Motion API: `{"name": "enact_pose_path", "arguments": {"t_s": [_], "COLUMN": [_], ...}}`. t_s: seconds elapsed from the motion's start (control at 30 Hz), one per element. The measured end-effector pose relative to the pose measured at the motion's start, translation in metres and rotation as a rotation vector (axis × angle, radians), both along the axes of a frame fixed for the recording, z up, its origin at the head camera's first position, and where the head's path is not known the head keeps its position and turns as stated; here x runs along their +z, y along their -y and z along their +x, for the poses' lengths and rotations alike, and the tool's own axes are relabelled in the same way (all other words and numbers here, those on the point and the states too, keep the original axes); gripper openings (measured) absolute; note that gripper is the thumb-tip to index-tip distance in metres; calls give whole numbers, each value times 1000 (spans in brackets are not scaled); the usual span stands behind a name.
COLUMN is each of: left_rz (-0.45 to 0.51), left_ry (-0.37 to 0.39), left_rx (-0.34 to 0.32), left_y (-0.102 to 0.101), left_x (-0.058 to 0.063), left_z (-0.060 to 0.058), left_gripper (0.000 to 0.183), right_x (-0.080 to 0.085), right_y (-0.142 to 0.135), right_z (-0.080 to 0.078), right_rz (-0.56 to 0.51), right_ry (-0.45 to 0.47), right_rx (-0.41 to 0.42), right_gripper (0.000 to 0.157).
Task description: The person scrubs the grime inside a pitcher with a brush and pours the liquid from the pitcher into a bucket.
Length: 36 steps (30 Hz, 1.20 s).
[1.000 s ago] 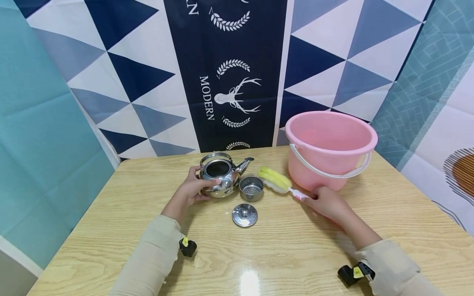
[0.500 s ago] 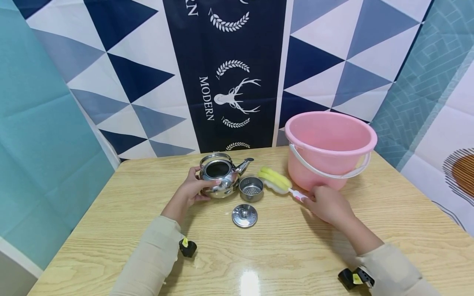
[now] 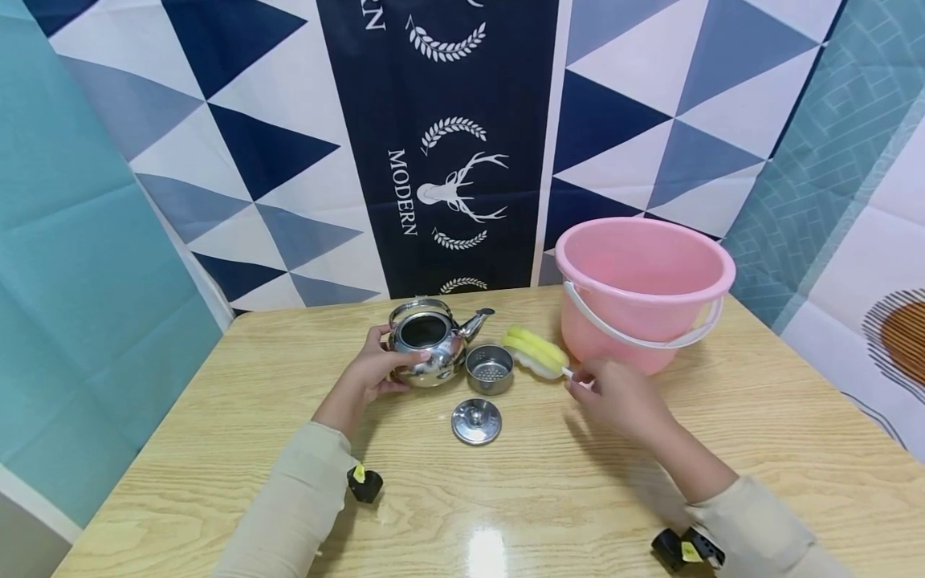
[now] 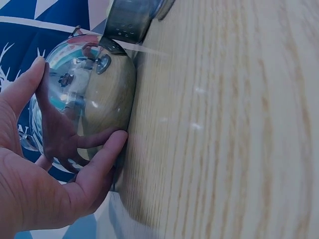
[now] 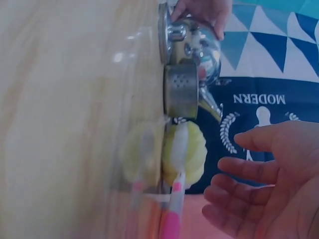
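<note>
A shiny metal kettle [image 3: 437, 365] stands without its lid, spout to the right. My left hand [image 3: 372, 365] holds its round body from the left, thumb and fingers spread about it in the left wrist view. Right of the kettle sits a small perforated metal strainer [image 3: 490, 376], and nearer me lies the kettle's lid [image 3: 477, 422]. A yellow-and-white sponge brush [image 3: 536, 352] lies on the table. My right hand [image 3: 621, 397] hovers over its handle, hiding most of it in the head view; the right wrist view shows the loosely bent fingers apart from the pink-and-white handle [image 5: 174, 209].
A pink bucket [image 3: 636, 321] with a white handle [image 3: 643, 341] stands close behind the right hand. Behind the wooden table [image 3: 433, 498] hangs a patterned cloth [image 3: 303, 144].
My right hand has shifted left along the brush handle and now covers more of it. The brush, kettle, strainer and lid lie where they were; the left hand keeps its hold.
</note>
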State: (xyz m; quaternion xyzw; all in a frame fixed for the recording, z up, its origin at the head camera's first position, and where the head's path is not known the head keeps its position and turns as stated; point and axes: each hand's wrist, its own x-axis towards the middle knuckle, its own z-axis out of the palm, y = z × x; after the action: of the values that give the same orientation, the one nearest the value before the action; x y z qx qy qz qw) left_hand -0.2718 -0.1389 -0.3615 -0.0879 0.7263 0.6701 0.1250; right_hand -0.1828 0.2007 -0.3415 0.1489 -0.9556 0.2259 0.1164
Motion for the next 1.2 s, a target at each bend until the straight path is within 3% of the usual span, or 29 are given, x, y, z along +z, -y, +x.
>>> {"name": "enact_pose_path", "arguments": {"t_s": [0.4, 0.57, 0.63, 0.77, 1.0, 1.1, 1.2], "left_rz": [-13, 26, 106, 263, 315, 355, 387], "left_ry": [-15, -3, 1, 5, 40, 75, 98], "left_rx": [9, -11, -31, -63, -20, 4, 15], "left_y": [2, 7, 10, 17, 25, 25, 24], "left_x": [-4, -4, -2, 6, 14, 13, 13], "left_z": [4, 6, 7, 10, 11, 9, 7], "left_gripper": [94, 92, 93, 97, 96, 91, 88], "right_x": [13, 15, 16, 19, 25, 27, 29], "right_y": [41, 60, 68, 83, 104, 108, 111], "right_z": [-23, -35, -40, -50, -75, -86, -95], "right_rz": [-139, -190, -264, -520, -947, -1044, -1067], "right_ry": [51, 104, 167, 355, 613, 673, 706], "right_rx": [126, 127, 129, 111, -41, -106, -155], "right_gripper": [10, 12, 13, 21, 53, 60, 66]}}
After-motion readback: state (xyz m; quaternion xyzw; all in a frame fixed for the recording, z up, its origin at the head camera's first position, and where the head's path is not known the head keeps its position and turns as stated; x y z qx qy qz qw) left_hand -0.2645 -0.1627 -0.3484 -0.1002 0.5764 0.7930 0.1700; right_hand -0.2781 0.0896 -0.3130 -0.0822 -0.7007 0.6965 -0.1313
